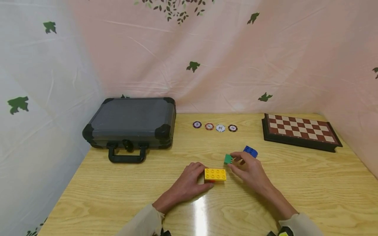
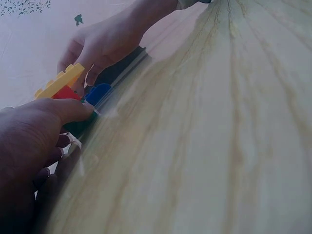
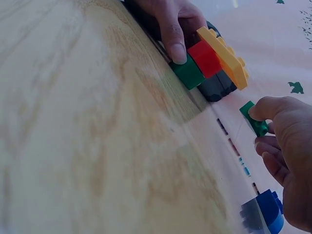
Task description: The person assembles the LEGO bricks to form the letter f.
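My left hand (image 1: 189, 183) grips the lower part of a small stack of toy building blocks on the table. In the right wrist view the stack has a green block (image 3: 189, 75) at the bottom, a red block (image 3: 204, 57) above it and a long yellow block (image 1: 215, 174) on top, overhanging the red one. My right hand (image 1: 251, 171) pinches a small green block (image 1: 228, 159) between thumb and fingers, just right of and beyond the stack. Its studs point toward the right palm in the head view. Behind the right fingers lies a blue block (image 1: 250, 151) with a rounded end, partly covered.
A grey case (image 1: 133, 118) with black corners and a handle stands at the back left. Several poker chips (image 1: 209, 126) form a row at the back. On the right lies a chessboard box (image 1: 301, 129). A patterned cloth (image 1: 224, 59) hangs behind the wooden table (image 1: 124, 183).
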`<state>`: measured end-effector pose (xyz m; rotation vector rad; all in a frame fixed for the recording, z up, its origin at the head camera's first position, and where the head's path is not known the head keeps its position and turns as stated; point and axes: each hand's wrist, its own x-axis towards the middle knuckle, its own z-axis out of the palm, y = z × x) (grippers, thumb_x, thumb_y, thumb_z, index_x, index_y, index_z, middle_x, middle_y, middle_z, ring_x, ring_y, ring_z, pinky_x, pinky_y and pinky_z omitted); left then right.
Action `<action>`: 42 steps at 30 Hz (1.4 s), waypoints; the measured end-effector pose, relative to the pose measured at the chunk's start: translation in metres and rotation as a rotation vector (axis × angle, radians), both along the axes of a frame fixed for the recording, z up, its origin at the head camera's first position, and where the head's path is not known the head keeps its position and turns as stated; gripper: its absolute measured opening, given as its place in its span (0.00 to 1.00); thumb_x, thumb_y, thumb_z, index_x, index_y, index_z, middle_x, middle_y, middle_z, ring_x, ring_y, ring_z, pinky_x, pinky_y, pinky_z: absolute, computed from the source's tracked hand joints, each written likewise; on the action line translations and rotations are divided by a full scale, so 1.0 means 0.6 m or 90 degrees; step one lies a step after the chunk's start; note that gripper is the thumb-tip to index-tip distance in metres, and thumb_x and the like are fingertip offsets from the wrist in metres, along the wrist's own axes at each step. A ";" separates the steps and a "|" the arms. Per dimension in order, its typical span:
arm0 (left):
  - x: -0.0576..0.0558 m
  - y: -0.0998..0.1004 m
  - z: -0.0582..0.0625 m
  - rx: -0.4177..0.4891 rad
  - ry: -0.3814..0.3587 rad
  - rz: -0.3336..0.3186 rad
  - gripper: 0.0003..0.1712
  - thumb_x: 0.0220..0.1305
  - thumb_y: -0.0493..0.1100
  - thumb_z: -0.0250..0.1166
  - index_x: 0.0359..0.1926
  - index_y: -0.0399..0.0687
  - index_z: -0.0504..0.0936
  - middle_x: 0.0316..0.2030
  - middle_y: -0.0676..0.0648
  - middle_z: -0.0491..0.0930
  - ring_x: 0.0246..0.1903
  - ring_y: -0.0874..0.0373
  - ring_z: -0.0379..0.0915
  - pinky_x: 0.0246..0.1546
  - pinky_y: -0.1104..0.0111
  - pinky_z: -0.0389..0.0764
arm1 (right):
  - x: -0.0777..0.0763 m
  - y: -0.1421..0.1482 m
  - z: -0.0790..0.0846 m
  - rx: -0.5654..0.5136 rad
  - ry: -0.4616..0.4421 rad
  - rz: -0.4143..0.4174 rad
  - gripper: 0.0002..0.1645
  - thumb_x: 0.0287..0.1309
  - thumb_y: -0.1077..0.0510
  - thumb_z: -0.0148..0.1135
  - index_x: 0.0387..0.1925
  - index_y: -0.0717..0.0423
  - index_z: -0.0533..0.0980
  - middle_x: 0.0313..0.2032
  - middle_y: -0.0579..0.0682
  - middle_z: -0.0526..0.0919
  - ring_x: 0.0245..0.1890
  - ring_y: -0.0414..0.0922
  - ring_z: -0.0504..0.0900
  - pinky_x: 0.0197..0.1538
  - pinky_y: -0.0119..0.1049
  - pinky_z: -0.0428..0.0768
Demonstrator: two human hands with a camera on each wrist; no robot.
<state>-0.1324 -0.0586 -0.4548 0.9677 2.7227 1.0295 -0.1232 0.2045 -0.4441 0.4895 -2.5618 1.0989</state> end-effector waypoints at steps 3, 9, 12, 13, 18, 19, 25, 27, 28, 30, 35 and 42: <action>0.000 0.000 0.002 0.002 0.005 -0.001 0.22 0.64 0.56 0.74 0.53 0.50 0.83 0.47 0.54 0.78 0.46 0.59 0.69 0.52 0.61 0.72 | 0.000 -0.002 0.003 -0.007 0.009 0.010 0.21 0.59 0.65 0.75 0.53 0.60 0.80 0.46 0.49 0.85 0.43 0.45 0.82 0.45 0.39 0.82; -0.001 0.000 0.001 0.019 0.028 -0.005 0.21 0.63 0.54 0.75 0.51 0.49 0.83 0.46 0.53 0.79 0.45 0.58 0.70 0.52 0.61 0.72 | -0.001 -0.005 0.005 -0.021 0.034 0.028 0.21 0.57 0.67 0.76 0.52 0.60 0.79 0.46 0.49 0.86 0.42 0.45 0.83 0.45 0.38 0.82; 0.000 0.001 0.001 0.021 0.022 -0.004 0.21 0.63 0.53 0.75 0.51 0.49 0.83 0.46 0.53 0.79 0.45 0.59 0.70 0.51 0.61 0.72 | 0.001 -0.005 0.005 -0.029 0.056 0.034 0.21 0.55 0.68 0.76 0.50 0.60 0.80 0.45 0.49 0.86 0.41 0.45 0.83 0.44 0.36 0.82; 0.000 0.001 0.000 0.020 0.022 -0.004 0.21 0.63 0.54 0.75 0.50 0.49 0.83 0.46 0.53 0.79 0.45 0.59 0.70 0.51 0.61 0.72 | 0.002 -0.005 0.005 -0.031 0.063 0.036 0.21 0.54 0.69 0.77 0.50 0.61 0.80 0.45 0.49 0.86 0.40 0.45 0.82 0.43 0.35 0.82; 0.001 0.002 0.000 0.019 0.017 -0.003 0.21 0.63 0.54 0.75 0.50 0.49 0.83 0.46 0.54 0.79 0.45 0.59 0.70 0.52 0.61 0.72 | 0.003 -0.006 0.006 -0.043 0.092 0.052 0.23 0.52 0.70 0.77 0.50 0.62 0.80 0.45 0.50 0.86 0.40 0.44 0.82 0.45 0.29 0.79; 0.001 0.003 0.000 0.018 0.016 -0.004 0.21 0.63 0.54 0.75 0.51 0.49 0.83 0.46 0.54 0.79 0.45 0.59 0.70 0.52 0.61 0.72 | 0.004 -0.006 0.006 -0.046 0.096 0.056 0.24 0.51 0.71 0.77 0.50 0.62 0.80 0.45 0.50 0.86 0.40 0.44 0.82 0.45 0.28 0.79; 0.001 0.002 0.000 0.016 0.012 -0.004 0.22 0.63 0.54 0.75 0.52 0.49 0.83 0.47 0.53 0.79 0.46 0.59 0.71 0.54 0.61 0.72 | 0.003 -0.009 0.006 -0.070 0.133 0.099 0.26 0.48 0.74 0.77 0.51 0.63 0.80 0.46 0.51 0.85 0.40 0.48 0.82 0.46 0.25 0.77; 0.001 0.000 0.000 0.016 0.012 -0.003 0.22 0.63 0.54 0.75 0.52 0.49 0.83 0.47 0.53 0.79 0.46 0.59 0.71 0.54 0.60 0.72 | 0.002 -0.012 0.007 -0.076 0.148 0.114 0.28 0.47 0.75 0.77 0.52 0.63 0.80 0.46 0.51 0.85 0.40 0.48 0.81 0.46 0.26 0.77; 0.001 -0.001 -0.001 0.015 0.013 -0.003 0.22 0.63 0.54 0.75 0.52 0.49 0.83 0.47 0.53 0.79 0.46 0.59 0.71 0.54 0.60 0.72 | 0.003 -0.013 0.008 -0.078 0.153 0.119 0.29 0.47 0.75 0.77 0.52 0.62 0.80 0.46 0.50 0.85 0.40 0.47 0.81 0.47 0.26 0.77; 0.000 -0.001 -0.001 0.014 0.013 -0.005 0.22 0.63 0.55 0.74 0.52 0.50 0.83 0.47 0.53 0.79 0.46 0.59 0.71 0.54 0.60 0.72 | 0.006 -0.016 0.010 -0.080 0.163 0.127 0.30 0.46 0.75 0.77 0.53 0.61 0.80 0.47 0.50 0.85 0.41 0.47 0.81 0.46 0.26 0.76; -0.001 0.001 -0.001 0.008 0.007 -0.008 0.22 0.64 0.55 0.74 0.52 0.50 0.83 0.47 0.54 0.79 0.47 0.59 0.70 0.54 0.60 0.72 | 0.010 -0.020 0.014 -0.080 0.182 0.136 0.33 0.43 0.75 0.78 0.54 0.59 0.80 0.47 0.50 0.85 0.41 0.46 0.81 0.46 0.26 0.76; -0.001 0.000 0.001 0.006 0.016 -0.007 0.21 0.64 0.55 0.74 0.52 0.50 0.83 0.47 0.54 0.79 0.47 0.59 0.71 0.54 0.60 0.72 | 0.008 -0.031 0.014 -0.080 0.209 0.166 0.31 0.45 0.72 0.79 0.53 0.59 0.81 0.46 0.53 0.85 0.41 0.48 0.81 0.46 0.27 0.76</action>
